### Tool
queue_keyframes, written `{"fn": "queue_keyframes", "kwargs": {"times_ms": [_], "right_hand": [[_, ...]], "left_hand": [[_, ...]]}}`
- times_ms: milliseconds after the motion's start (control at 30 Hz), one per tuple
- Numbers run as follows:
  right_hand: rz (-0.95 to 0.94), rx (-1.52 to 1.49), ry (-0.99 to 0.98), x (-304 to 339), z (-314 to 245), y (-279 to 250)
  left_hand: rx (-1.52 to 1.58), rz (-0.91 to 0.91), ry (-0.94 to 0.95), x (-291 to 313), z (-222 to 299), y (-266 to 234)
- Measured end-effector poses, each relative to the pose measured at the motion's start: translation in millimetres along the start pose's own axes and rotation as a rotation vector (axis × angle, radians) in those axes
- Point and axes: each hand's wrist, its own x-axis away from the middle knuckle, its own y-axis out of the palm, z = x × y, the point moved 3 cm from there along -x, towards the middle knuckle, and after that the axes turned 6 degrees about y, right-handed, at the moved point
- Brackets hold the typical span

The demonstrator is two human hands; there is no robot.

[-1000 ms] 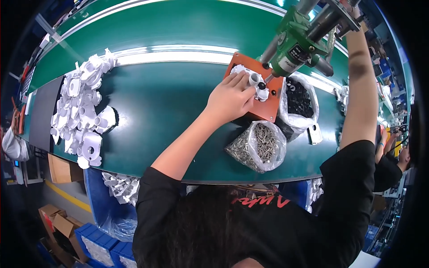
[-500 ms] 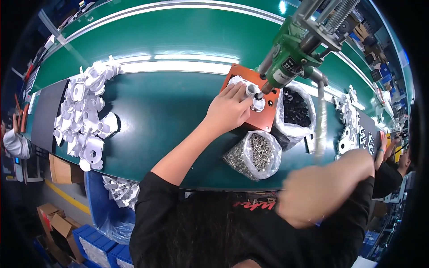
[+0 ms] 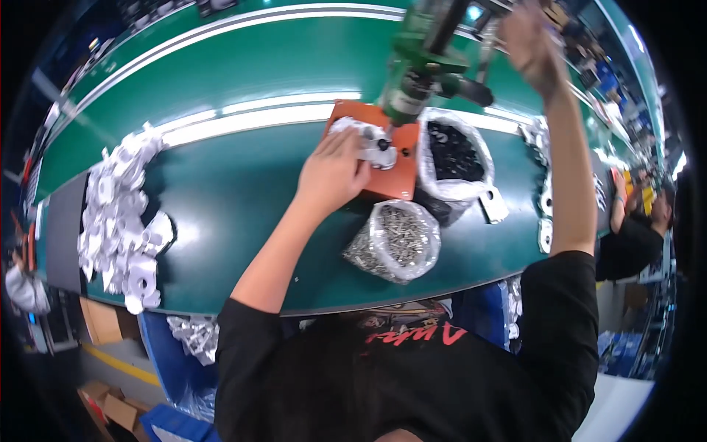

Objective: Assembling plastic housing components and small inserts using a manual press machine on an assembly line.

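My left hand point(image 3: 331, 175) grips a white plastic part point(image 3: 379, 153) on an orange fixture block point(image 3: 403, 180), its fingers over the part's left side. A small black piece point(image 3: 383, 143) sits on that part. Just above it is the lower end of a green press head point(image 3: 409, 77), slightly blurred. My right hand point(image 3: 532, 48) is raised at the upper right, near the press's rods and lever. Motion smears its fingers, so whether it holds anything does not show.
Right of the block stands a clear bag of black pieces point(image 3: 455, 151); nearer me is a bag of metal screws or pins point(image 3: 403, 234). White plastic parts point(image 3: 118, 214) are heaped on the left, more point(image 3: 545, 199) lie right. Another person point(image 3: 637, 221) works at far right.
My right hand has swung from near my body up to the press. My left hand stays on the white part. The view has shifted, so the bench appears further left.
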Motion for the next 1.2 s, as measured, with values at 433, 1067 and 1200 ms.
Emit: {"fn": "queue_keyframes", "kwargs": {"times_ms": [433,1067,1200], "right_hand": [[0.389,1.411,0.382,310.8,55.7,-107.8],[0.472,1.430,0.683,414.5,84.5,-169.9],[0.470,1.435,0.618,417.3,86.5,-167.8]], "left_hand": [[0.225,-0.229,-0.148,-18.7,-12.8,5.4],[0.248,0.089,-0.537,-30.1,-106.4,-37.8],[0.070,0.005,-0.441,-5.2,-94.2,-62.4]]}}
